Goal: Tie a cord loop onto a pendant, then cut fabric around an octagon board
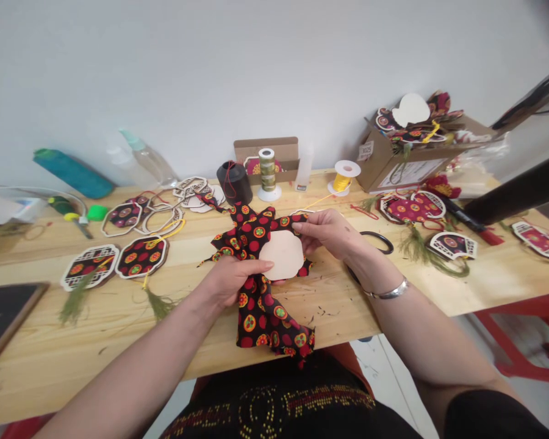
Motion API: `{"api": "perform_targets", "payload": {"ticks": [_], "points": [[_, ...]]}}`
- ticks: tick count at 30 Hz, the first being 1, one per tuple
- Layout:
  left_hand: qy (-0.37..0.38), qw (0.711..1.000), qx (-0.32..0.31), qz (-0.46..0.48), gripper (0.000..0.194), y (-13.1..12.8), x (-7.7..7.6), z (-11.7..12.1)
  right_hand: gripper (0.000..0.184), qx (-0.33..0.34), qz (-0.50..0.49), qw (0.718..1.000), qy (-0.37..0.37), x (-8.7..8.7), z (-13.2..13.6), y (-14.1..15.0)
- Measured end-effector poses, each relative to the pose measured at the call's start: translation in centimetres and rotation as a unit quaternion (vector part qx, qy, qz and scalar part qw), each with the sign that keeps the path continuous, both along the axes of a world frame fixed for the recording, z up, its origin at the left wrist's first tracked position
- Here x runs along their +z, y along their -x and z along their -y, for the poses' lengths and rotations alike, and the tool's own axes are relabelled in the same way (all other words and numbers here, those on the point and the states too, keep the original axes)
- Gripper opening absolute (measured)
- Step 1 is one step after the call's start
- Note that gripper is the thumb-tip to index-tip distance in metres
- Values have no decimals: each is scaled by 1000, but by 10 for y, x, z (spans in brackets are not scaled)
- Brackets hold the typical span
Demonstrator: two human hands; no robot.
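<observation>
A pale flat plate with scalloped corners (282, 256) lies against a black cloth with red and orange flower prints (255, 308). My left hand (231, 277) pinches the plate's left edge together with the cloth, thumb on top. At the upper right edge, my right hand (324, 231) grips the cloth between thumb and fingers, close to the plate. Part of the cloth hangs below the plate toward the table's front edge, and more is bunched up at the upper left. The fingers beneath the plate are mostly hidden.
Finished tasselled ornaments (141, 257) lie to the left, near a phone (9, 320). Behind stand a black thread cone (234, 183), a green thread spool (268, 174) and a yellow spool (344, 177). A filled cardboard box (393, 161) and a black post (521, 186) are at right.
</observation>
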State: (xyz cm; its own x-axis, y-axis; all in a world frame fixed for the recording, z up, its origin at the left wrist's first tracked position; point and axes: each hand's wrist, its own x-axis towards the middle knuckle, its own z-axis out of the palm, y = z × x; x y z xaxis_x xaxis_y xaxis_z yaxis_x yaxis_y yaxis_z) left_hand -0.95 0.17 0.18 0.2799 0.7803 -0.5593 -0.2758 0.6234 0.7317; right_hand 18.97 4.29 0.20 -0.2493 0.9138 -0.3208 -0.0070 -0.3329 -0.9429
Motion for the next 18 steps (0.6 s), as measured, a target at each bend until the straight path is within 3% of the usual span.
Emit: {"api": "perform_targets", "payload": {"ticks": [7,12,18], "points": [[-17,1000,6,-5,57,2,-2,-2,52,59,28,998,4,5,4,-1],[-6,1000,3,-23,44,3,-4,-3,38,98,49,994,-31,4,4,-2],[-15,1000,-1,9,53,2,-4,-2,30,101,48,992,-59,-3,1,-3]]}}
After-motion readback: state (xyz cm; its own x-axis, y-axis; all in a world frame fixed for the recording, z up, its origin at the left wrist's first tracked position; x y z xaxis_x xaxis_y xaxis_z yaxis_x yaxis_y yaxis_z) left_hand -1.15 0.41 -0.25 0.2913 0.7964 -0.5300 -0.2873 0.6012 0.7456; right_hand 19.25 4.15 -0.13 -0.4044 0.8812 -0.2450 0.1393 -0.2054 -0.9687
